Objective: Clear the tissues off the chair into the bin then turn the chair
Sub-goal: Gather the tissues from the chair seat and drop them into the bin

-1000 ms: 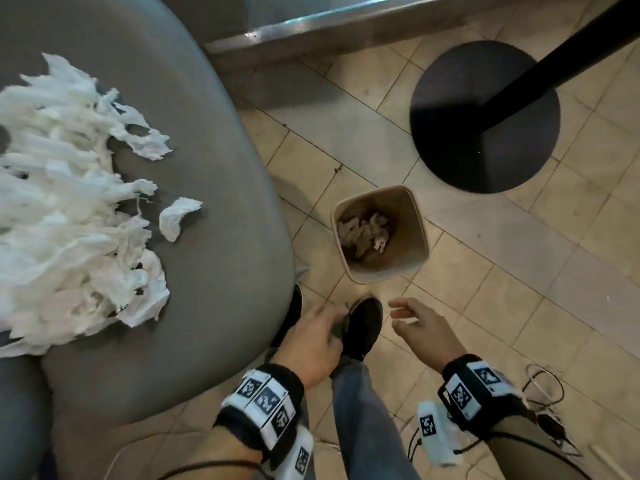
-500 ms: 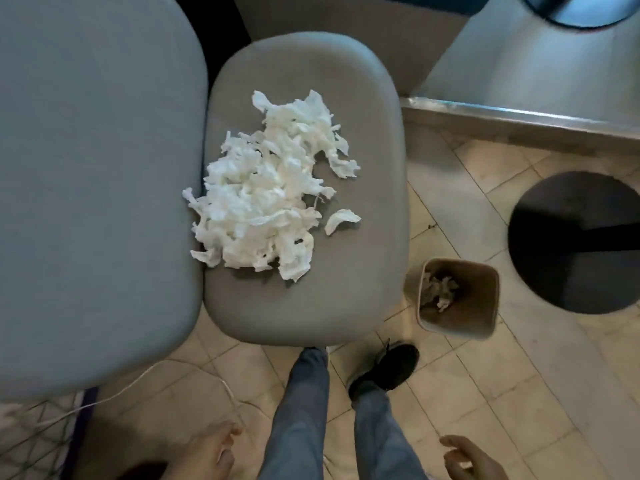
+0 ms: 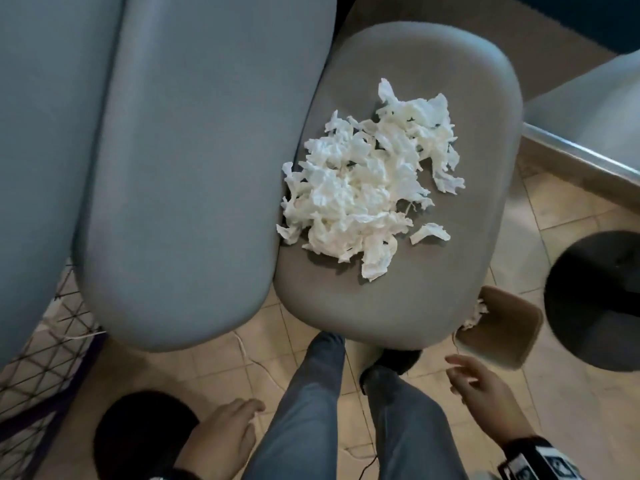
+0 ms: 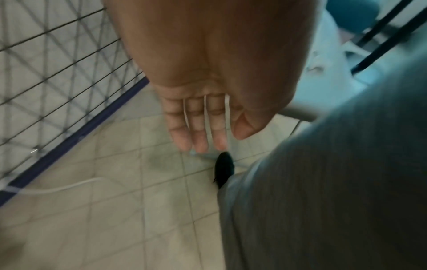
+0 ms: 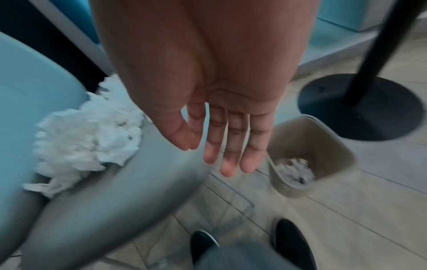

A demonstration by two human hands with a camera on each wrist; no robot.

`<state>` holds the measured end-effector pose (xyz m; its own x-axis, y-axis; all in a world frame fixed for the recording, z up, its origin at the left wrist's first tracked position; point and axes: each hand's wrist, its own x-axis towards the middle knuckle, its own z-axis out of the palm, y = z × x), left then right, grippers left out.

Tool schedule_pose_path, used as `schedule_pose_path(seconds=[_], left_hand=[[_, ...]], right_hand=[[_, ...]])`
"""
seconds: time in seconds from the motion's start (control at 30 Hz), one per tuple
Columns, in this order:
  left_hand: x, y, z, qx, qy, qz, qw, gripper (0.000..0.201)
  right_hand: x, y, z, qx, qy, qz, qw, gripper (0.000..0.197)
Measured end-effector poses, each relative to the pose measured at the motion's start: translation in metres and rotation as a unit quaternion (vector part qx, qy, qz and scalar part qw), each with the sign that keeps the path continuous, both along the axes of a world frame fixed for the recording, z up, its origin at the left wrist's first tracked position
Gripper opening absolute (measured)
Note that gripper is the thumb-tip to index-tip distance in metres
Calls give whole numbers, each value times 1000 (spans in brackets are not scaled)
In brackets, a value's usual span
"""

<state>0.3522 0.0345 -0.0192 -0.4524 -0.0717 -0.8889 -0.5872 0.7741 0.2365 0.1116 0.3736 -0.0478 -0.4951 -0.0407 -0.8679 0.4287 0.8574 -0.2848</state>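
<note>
A heap of torn white tissues point(image 3: 367, 188) lies on the grey chair seat point(image 3: 460, 278), with one loose scrap point(image 3: 430, 232) at its right. The tissues point(image 5: 87, 138) also show left of my right hand in the right wrist view. A tan bin point(image 3: 505, 337) stands on the floor right of the seat's front corner, with some tissue point(image 5: 294, 171) inside. My left hand point(image 3: 225, 427) hangs low at my left leg, fingers straight, holding nothing. My right hand point(image 3: 481, 386) hovers low in front of the bin, fingers extended and empty. Both palms point(image 4: 208, 73) point(image 5: 208, 73) are bare.
The chair's blue-grey backrest point(image 3: 180, 168) stands left of the seat. A round black stand base point(image 3: 599, 299) sits right of the bin. A wire-mesh panel point(image 3: 38, 358) and a white cable point(image 4: 57, 188) lie at the left. My legs and black shoes point(image 3: 391, 365) are before the seat.
The head view has swung from the bin back to the chair and its tissue heap. Both hands have dropped lower and apart, away from the bin, still empty.
</note>
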Motion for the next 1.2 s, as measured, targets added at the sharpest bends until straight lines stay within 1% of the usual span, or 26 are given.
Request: schedule_pose_path(seconds=[0.03, 0.1, 0.13, 0.2, 0.27, 0.33, 0.37, 0.43, 0.5, 0.57, 0.6, 0.63, 0.7, 0.77, 0.83, 0.9, 0.97, 1.0, 1.03, 1.1, 1.13, 1.17, 1.2], left_hand=[[-13, -1, 1, 4, 36, 11, 999, 44], [-42, 4, 4, 5, 111, 5, 994, 56], [-62, 5, 9, 9, 118, 8, 993, 55], [-96, 9, 13, 21, 166, 34, 985, 42], [-138, 12, 13, 7, 262, 60, 963, 29], [-182, 9, 8, -22, 327, 116, 938, 27], [-203, 5, 1, -31, 350, 146, 925, 28], [-245, -3, -10, -54, 374, 174, 909, 36], [-281, -14, -25, -99, 372, 140, 912, 47], [-308, -24, -38, -117, 340, 99, 928, 56], [-318, -28, -44, -113, 324, 83, 936, 56], [-325, -31, -50, -108, 310, 72, 942, 52], [-334, -36, -56, -101, 302, 72, 945, 35], [-335, -42, -57, -105, 320, 103, 936, 20], [-333, -46, -54, -121, 342, 134, 922, 15], [-329, -50, -49, -128, 370, 176, 903, 17], [-324, -52, -41, -122, 401, 221, 881, 18], [-322, -53, -35, -120, 412, 238, 872, 19], [-319, -54, -30, -119, 417, 250, 866, 19], [-314, -52, -21, -121, 418, 263, 861, 23], [-310, -50, -18, -126, 418, 261, 861, 27], [-305, -46, -18, -129, 422, 255, 861, 31], [-300, -42, -19, -126, 428, 245, 861, 32]], right_hand=[[-14, -16, 0, -17, 33, 15, 999, 18], [-42, -49, 2, -57, 100, 52, 992, 21], [-57, -66, 3, -80, 128, 64, 986, 22], [-84, -102, 1, -106, 176, 82, 975, 24], [-107, -134, -6, -135, 226, 91, 960, 23], [-125, -163, -13, -157, 260, 104, 947, 27], [-132, -174, -17, -162, 267, 123, 942, 33], [-145, -192, -24, -150, 268, 179, 935, 50], [-156, -207, -30, -131, 276, 239, 922, 64], [-163, -217, -36, -116, 264, 269, 919, 65], [-165, -220, -39, -110, 255, 272, 921, 59], [-167, -221, -42, -107, 252, 269, 923, 50], [-170, -219, -46, -107, 260, 246, 928, 35], [-171, -215, -47, -124, 273, 203, 932, 32], [-171, -210, -44, -149, 269, 142, 941, 28], [-171, -202, -38, -153, 257, 80, 951, 24], [-170, -192, -33, -153, 243, 10, 958, 28], [-169, -187, -30, -159, 237, -31, 958, 31], [-168, -181, -28, -165, 229, -69, 957, 40], [-166, -171, -24, -163, 220, -115, 955, 56], [-164, -167, -24, -155, 223, -124, 954, 57], [-163, -164, -23, -150, 227, -130, 953, 48], [-162, -161, -24, -139, 231, -137, 953, 34]])
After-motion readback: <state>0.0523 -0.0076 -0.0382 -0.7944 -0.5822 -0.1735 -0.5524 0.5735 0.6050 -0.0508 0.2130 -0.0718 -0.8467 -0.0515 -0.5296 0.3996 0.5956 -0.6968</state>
